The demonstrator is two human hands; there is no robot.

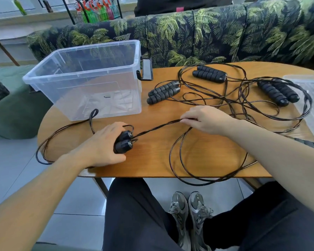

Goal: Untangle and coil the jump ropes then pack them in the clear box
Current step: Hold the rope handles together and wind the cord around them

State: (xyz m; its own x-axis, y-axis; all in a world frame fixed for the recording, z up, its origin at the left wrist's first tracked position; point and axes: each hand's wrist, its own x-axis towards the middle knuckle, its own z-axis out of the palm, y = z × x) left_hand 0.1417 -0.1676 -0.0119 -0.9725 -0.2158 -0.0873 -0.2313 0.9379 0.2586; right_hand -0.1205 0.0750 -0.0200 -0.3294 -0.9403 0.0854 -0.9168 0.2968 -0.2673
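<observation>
Left hand (105,142) grips handles (122,142) (paired); right hand (206,120) pinches cord (158,126).

Bright even daylight, soft shadows, wide-angle edge distortion, slight blur at corners.

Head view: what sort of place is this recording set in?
Probably a lounge or break area, home or office: a palm-print sofa behind a wooden table, a tiled floor, and a rack of spray bottles by the window.
</observation>
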